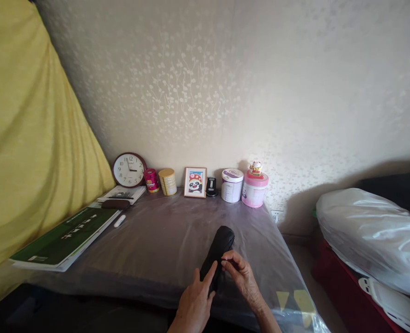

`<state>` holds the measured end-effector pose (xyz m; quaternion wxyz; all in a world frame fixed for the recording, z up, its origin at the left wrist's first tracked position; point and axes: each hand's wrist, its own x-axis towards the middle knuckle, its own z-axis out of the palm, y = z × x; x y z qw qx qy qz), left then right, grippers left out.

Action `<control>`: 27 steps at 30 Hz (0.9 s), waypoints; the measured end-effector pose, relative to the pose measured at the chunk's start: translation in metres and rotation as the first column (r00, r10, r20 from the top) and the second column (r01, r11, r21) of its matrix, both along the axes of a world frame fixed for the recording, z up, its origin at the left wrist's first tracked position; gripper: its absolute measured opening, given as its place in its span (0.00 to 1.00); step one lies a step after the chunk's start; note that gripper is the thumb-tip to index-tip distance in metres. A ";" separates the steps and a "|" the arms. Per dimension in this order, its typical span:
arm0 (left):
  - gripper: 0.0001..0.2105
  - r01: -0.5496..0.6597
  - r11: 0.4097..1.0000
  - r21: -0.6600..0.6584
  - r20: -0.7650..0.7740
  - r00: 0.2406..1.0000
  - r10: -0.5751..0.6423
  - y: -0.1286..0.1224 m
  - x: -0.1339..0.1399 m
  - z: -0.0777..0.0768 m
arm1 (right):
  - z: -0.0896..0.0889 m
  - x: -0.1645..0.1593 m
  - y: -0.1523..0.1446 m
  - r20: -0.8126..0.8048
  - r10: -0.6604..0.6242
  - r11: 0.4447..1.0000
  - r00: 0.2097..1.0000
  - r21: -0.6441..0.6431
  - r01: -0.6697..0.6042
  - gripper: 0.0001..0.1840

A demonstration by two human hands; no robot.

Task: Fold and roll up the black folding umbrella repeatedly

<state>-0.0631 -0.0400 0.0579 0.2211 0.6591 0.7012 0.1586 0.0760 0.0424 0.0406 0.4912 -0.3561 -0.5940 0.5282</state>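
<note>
A black folded umbrella point(220, 240) lies slantwise near the front of the table, its rounded end pointing away from me. My left hand point(197, 296) grips its near part, with the thumb and index finger along the dark fabric. On the umbrella's right side, the thumb and fingertips of my right hand point(238, 273) are pinched together at the cloth. Whether they have a strap or a fold of the fabric is too small to tell. My hands hide the umbrella's near end.
Along the wall stand a clock point(130, 170), a pink can point(151, 180), a yellow can point(168, 181), a framed panda picture point(195, 183), a white tub point(231, 187) and a pink tub point(254, 192). A green book point(68, 236) lies left on the plastic-covered table point(149, 249). A white bag point(374, 236) sits right.
</note>
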 end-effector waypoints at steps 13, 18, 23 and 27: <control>0.30 0.002 0.996 -0.087 -0.179 0.984 -0.018 0.001 0.006 -0.007 | 0.014 -0.020 0.030 0.534 0.017 0.941 0.845 0.277 -0.194 0.09; 0.34 -0.018 0.998 -0.066 -0.066 0.998 0.013 -0.004 -0.003 -0.014 | 0.012 -0.028 0.034 0.458 0.042 0.980 0.888 0.155 -0.126 0.08; 0.35 -0.015 0.993 -0.115 0.041 0.999 0.020 -0.015 -0.013 -0.009 | 0.003 -0.015 0.045 0.118 -0.054 0.984 0.992 -0.164 0.073 0.18; 0.34 -0.012 0.993 -0.115 0.076 0.997 0.021 -0.020 -0.016 -0.007 | 0.006 -0.009 0.042 0.112 -0.104 0.991 0.988 -0.078 0.113 0.18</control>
